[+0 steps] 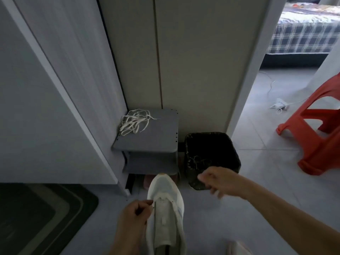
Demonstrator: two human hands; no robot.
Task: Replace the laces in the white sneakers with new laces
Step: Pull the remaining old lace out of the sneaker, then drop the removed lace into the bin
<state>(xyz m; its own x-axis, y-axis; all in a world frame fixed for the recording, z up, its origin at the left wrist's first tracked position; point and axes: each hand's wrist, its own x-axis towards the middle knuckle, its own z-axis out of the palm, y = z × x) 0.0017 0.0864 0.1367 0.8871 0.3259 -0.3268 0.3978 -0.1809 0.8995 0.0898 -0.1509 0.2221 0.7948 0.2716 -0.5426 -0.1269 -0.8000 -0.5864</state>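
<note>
We see both arms bare: left hand (135,213) and left forearm (127,242) at lower centre, right hand (216,179) and right forearm (276,216) running to the lower right corner.

White sneaker (166,212) heel below frame; right hand (217,179) fingers (218,193) blurred.

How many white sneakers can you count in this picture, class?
1 for sure: the white sneaker at bottom centre, held by the left hand. A pale shape cut off at the bottom edge may be a second.

Dim grey foreground; daylight from the room at upper right brightens the floor tiles (257,129). The right hand (215,181) is motion-blurred. The wide lens bends the cabinet panel (55,92) edges.
</note>
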